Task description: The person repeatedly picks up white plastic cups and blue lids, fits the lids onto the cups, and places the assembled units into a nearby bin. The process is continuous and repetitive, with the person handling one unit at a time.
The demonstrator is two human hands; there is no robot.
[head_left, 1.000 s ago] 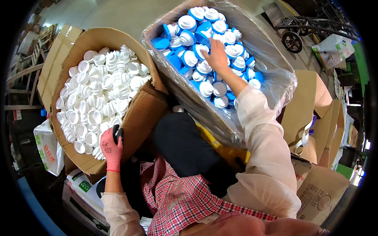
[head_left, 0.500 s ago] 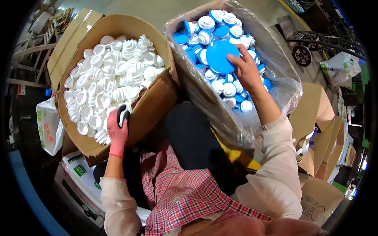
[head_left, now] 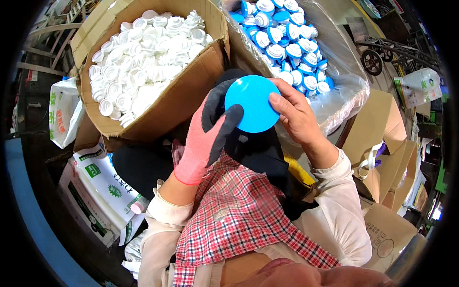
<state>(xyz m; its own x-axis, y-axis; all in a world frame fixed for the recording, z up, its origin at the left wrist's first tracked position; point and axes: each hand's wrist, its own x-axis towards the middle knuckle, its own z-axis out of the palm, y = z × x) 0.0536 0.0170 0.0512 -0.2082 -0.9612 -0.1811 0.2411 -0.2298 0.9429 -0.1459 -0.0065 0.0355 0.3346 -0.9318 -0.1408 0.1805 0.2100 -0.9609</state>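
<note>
A flat round blue disc is held face up above my lap, between both hands. My left hand, in a pink glove with black fingertips, grips its left edge with the thumb on top. My bare right hand pinches the right edge, thumb on the upper face. The disc hides its own underside and most of the fingers beneath, so any white piece under it cannot be seen. Beyond my left hand, a cardboard carton holds a heap of white plastic caps. Assembled blue-and-white pieces fill a plastic-lined box beyond my right hand.
Folded cardboard stands at the right, with a wheeled cart farther back. White printed sacks lie at lower left, and a white bag hangs beside the carton. Something yellow shows under my right forearm.
My right hand has brought the blue disc back from the lined box to above my lap. My left hand has left the white caps and now grips the disc too. The view has shifted.
</note>
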